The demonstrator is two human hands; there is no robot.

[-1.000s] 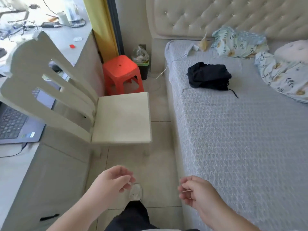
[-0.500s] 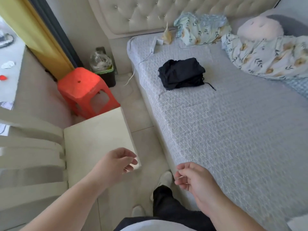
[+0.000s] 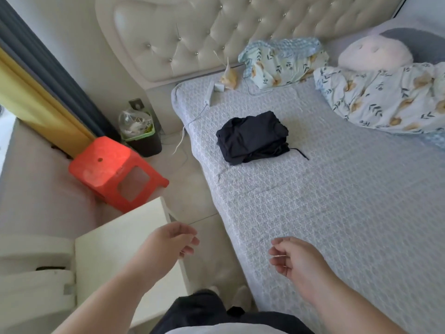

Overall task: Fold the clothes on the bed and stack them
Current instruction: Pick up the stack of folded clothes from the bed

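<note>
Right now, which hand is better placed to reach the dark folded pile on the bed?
Right hand, probably: it hangs empty over the bed, on the same side as the dark folded pile. The left hand is over the chair seat.

black folded clothes, grey quilted bed, orange stool

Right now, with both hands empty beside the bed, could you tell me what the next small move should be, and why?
Probably nothing more than a check: the dark clothes already lie folded in one stack on the bed, and the left hand and right hand hold nothing. No other loose garment shows.
</note>
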